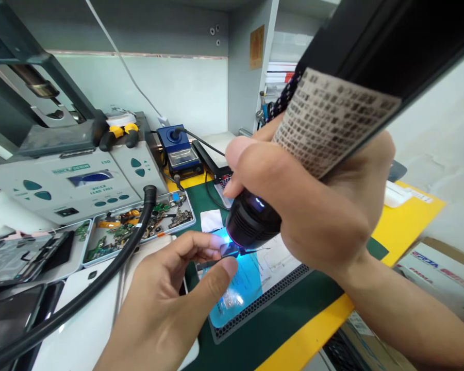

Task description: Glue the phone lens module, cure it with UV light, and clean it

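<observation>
My right hand (pixel 313 206) is wrapped round a black flashlight (pixel 255 219) with a pale printed label on its barrel. Bluish-violet light comes from its head, which points down at my left fingertips. Between thumb and fingers of my left hand (pixel 178 299) is a small, thin dark part (pixel 232 251), lit blue; the flashlight head partly hides it, so I cannot make out its kind. Below it lies a shiny blue sheet (pixel 235 293) on a grey pad with a honeycomb-patterned edge (pixel 263 304).
A Quick rework station (pixel 88 180) stands at the left, its black hose (pixel 119 268) curving across the foreground. Beside it are a tray of circuit boards (pixel 139 221) and a blue soldering unit (pixel 180 149). White phone-like panels (pixel 81 309) lie left. A carton (pixel 441 273) sits right.
</observation>
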Available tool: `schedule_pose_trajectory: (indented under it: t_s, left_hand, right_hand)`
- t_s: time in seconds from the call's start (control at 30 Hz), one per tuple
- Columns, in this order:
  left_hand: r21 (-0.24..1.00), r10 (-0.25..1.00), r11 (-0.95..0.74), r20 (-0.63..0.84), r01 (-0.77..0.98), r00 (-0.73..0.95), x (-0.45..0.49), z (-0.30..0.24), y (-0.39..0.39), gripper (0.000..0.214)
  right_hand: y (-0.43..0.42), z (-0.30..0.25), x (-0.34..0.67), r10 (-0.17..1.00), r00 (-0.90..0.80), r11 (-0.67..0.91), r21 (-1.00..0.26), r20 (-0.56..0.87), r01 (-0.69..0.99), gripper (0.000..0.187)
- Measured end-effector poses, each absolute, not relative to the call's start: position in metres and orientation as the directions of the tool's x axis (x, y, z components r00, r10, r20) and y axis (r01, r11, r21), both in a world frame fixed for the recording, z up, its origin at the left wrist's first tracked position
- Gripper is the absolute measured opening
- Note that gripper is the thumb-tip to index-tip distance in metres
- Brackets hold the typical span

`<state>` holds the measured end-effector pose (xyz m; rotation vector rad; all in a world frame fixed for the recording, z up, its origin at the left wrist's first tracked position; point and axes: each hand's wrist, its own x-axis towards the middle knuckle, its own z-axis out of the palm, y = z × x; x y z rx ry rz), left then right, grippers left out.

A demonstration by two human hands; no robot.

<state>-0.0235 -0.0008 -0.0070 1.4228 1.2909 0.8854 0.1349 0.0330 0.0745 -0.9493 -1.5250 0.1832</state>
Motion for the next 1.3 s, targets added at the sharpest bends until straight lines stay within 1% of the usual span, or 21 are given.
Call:
schedule_pose_trajectory:
  t_s: [0.1,0.27,0.33,0.53,0.63,0.7,0.87,1.1,1.3]
  left_hand:
    - [0.959,0.981,0.058,-0.107,0.279,0.163,-0.023,-0.008,0.000,0.034]
    - [0.961,0.984,0.086,-0.123,0.262,0.127,-0.021,-0.010,-0.001,0.032]
    - [0.960,0.985,0.090,-0.126,0.265,0.119,-0.022,-0.010,-0.002,0.034]
    - [0.947,0.974,0.118,-0.170,0.299,0.152,-0.021,-0.007,-0.003,0.037]
    - [0.939,0.970,0.106,-0.171,0.328,0.176,-0.019,-0.004,-0.002,0.037]
    - [0.932,0.971,0.057,-0.135,0.359,0.195,-0.019,-0.005,0.000,0.034]
    - [0.899,0.974,-0.144,0.055,0.413,0.219,-0.022,-0.014,0.002,0.021]
    - [0.854,0.964,-0.240,0.153,0.462,0.217,-0.014,-0.018,-0.004,0.011]
    - [0.768,0.935,-0.353,0.279,0.535,0.217,-0.008,-0.014,-0.008,0.012]
  right_hand:
    - [0.035,0.071,0.138,0.648,0.074,0.659,-0.606,0.758,0.446,0.035]
    - [0.034,0.067,0.135,0.673,0.204,0.627,-0.694,0.711,0.353,0.030]
    - [0.034,0.066,0.134,0.673,0.230,0.630,-0.707,0.703,0.320,0.029]
    - [0.035,0.064,0.137,0.677,0.187,0.652,-0.698,0.712,0.296,0.029]
    - [0.033,0.063,0.137,0.651,0.192,0.678,-0.676,0.735,0.290,0.027]
    - [0.032,0.063,0.137,0.656,0.203,0.666,-0.684,0.727,0.299,0.026]
    - [0.030,0.065,0.139,0.722,0.181,0.606,-0.736,0.668,0.302,0.028]
    - [0.033,0.059,0.140,0.721,0.167,0.623,-0.734,0.673,0.269,0.025]
    - [0.038,0.056,0.140,0.741,0.178,0.602,-0.758,0.647,0.251,0.026]
